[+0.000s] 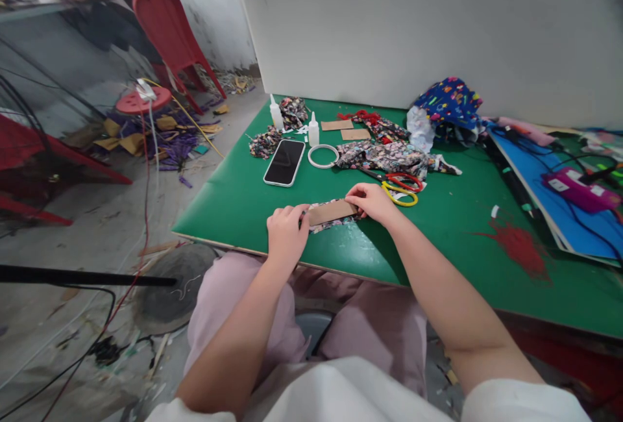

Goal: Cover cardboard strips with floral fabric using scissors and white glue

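A strip of brown cardboard (333,213) lies on a piece of floral fabric (335,225) near the table's front edge. My left hand (287,230) grips the left end of the fabric and cardboard, thumb along the edge. At the right end, my right hand (370,202) pinches the fabric against the cardboard. Just beyond my right hand rest scissors with one red and one yellow handle (402,189). A white ring (323,156) and a phone (285,163) with a dark screen lie farther back. More floral fabric (384,157) is bunched behind the scissors.
Two white squeeze bottles (313,130) stand at the back left beside cardboard pieces (337,125). Blue patterned fabric (448,107) sits against the grey panel. On the right are a blue folder (530,169), a magenta device (581,189) with cables, and red threads (520,250).
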`<state>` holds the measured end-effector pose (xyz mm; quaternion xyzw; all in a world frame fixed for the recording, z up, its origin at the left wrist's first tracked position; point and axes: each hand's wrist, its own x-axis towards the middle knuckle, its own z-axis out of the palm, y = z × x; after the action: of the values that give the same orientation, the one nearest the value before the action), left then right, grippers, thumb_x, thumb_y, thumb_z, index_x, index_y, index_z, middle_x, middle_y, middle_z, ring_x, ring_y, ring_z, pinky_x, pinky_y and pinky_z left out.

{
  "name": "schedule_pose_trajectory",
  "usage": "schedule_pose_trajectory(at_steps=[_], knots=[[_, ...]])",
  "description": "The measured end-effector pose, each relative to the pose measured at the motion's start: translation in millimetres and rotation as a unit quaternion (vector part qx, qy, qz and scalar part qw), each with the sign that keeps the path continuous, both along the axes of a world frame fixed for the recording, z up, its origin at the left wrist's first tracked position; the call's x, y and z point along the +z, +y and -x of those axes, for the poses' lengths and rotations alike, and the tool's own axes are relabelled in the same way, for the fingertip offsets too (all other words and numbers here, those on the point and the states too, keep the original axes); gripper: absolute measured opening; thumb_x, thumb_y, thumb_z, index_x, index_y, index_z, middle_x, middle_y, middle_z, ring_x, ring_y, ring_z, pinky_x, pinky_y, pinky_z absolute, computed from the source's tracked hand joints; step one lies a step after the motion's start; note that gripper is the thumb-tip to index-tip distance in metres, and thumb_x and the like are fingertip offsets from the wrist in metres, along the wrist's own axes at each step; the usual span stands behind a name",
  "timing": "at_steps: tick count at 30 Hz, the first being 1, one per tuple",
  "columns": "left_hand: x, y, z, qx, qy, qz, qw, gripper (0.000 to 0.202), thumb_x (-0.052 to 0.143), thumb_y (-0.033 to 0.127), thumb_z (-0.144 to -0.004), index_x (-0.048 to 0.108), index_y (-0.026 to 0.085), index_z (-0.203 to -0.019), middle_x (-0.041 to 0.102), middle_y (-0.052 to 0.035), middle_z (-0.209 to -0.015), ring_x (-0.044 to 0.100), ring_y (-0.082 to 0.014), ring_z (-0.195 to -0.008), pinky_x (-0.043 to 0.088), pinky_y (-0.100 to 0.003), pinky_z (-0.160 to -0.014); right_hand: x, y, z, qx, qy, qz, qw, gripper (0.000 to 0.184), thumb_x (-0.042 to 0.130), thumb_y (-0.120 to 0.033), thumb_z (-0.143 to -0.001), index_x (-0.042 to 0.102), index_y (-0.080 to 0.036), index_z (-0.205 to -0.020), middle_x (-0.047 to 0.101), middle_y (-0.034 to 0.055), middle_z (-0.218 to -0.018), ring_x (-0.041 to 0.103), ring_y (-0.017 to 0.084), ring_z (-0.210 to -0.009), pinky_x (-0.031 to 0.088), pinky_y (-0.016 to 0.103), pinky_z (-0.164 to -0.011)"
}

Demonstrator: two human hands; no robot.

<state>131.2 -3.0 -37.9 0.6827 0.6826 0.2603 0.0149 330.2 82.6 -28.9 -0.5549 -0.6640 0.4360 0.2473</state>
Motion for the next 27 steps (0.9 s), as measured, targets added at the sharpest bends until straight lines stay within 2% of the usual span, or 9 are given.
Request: schedule_pose_trajectory(at_steps=[3,9,11,13,15,18,22,27], knots=[[-1.1,-2,2,0.001,0.008,0.001,1.000,0.018,0.049,0.026,-0.080,0.065,0.024,-0.089,0.063,-0.0037,-0.080,0.052,-0.0209,-0.078,0.036,-0.032,-0.069,-1.0,0,0,0.002,-0.006,-0.006,1.000,0.011,0.059,-0.028,-0.068,0.060,-0.018,-0.070,0.056,-0.0028,-0.051,0.048,0.007,-0.035,0.040,0.019,-0.033],[0.2,-4,9,0.002,-0.033,-0.009,0.999,0.022,0.048,0.021,-0.081,0.063,0.022,-0.097,0.064,-0.0026,-0.086,0.053,-0.0196,-0.081,0.040,-0.033,-0.074,0.0,0,0,-0.002,-0.017,-0.036,0.999,0.011,0.056,-0.027,-0.070,0.060,-0.017,-0.072,0.059,-0.0019,-0.057,0.050,0.008,-0.042,0.042,0.022,-0.042],[0.5,-4,12,-0.004,-0.052,-0.019,0.998,0.022,0.047,0.019,-0.081,0.063,0.021,-0.096,0.064,-0.0029,-0.090,0.054,-0.0193,-0.085,0.041,-0.034,-0.077,3.3,1,-2,-0.014,-0.023,-0.081,0.996,0.012,0.057,-0.028,-0.070,0.062,-0.018,-0.072,0.062,-0.0002,-0.065,0.053,0.010,-0.051,0.044,0.024,-0.052],[1.0,-4,13,-0.019,-0.064,-0.035,0.997,0.021,0.047,0.018,-0.081,0.063,0.019,-0.095,0.064,-0.0040,-0.092,0.054,-0.0187,-0.088,0.042,-0.034,-0.081,7.2,2,-5,-0.038,-0.027,-0.157,0.987,0.014,0.056,-0.029,-0.072,0.063,-0.018,-0.074,0.064,0.0012,-0.072,0.055,0.012,-0.060,0.044,0.026,-0.060],[2.4,-4,10,-0.041,-0.063,-0.060,0.995,0.022,0.045,0.018,-0.082,0.063,0.017,-0.095,0.063,-0.0057,-0.096,0.055,-0.0183,-0.092,0.042,-0.034,-0.085,10.3,5,-10,-0.062,-0.024,-0.222,0.973,0.017,0.054,-0.031,-0.073,0.064,-0.017,-0.075,0.065,0.0020,-0.075,0.054,0.012,-0.063,0.043,0.026,-0.063],[7.0,-7,-6,-0.093,-0.031,-0.075,0.992,0.027,0.041,0.022,-0.085,0.060,0.013,-0.103,0.060,-0.0090,-0.109,0.049,-0.0194,-0.107,0.038,-0.035,-0.095,11.7,7,-15,-0.079,-0.010,-0.249,0.965,0.019,0.053,-0.033,-0.075,0.063,-0.017,-0.077,0.064,0.0025,-0.075,0.053,0.012,-0.062,0.042,0.027,-0.063],[13.0,-17,-37,-0.181,0.064,-0.005,0.981,0.047,0.039,0.036,-0.086,0.043,0.009,-0.124,0.043,-0.0138,-0.131,0.032,-0.0246,-0.125,0.029,-0.042,-0.102,9.1,7,-15,-0.066,0.000,-0.262,0.963,0.019,0.053,-0.032,-0.076,0.063,-0.016,-0.078,0.064,0.0031,-0.077,0.055,0.013,-0.066,0.042,0.026,-0.063],[9.5,-25,-62,-0.173,0.131,0.051,0.975,0.066,0.034,0.053,-0.084,0.033,0.007,-0.130,0.033,-0.0157,-0.137,0.023,-0.0297,-0.129,0.021,-0.050,-0.103,8.0,7,-12,-0.039,-0.025,-0.259,0.965,0.018,0.052,-0.031,-0.076,0.063,-0.017,-0.079,0.064,0.0034,-0.076,0.055,0.014,-0.066,0.043,0.026,-0.063]])
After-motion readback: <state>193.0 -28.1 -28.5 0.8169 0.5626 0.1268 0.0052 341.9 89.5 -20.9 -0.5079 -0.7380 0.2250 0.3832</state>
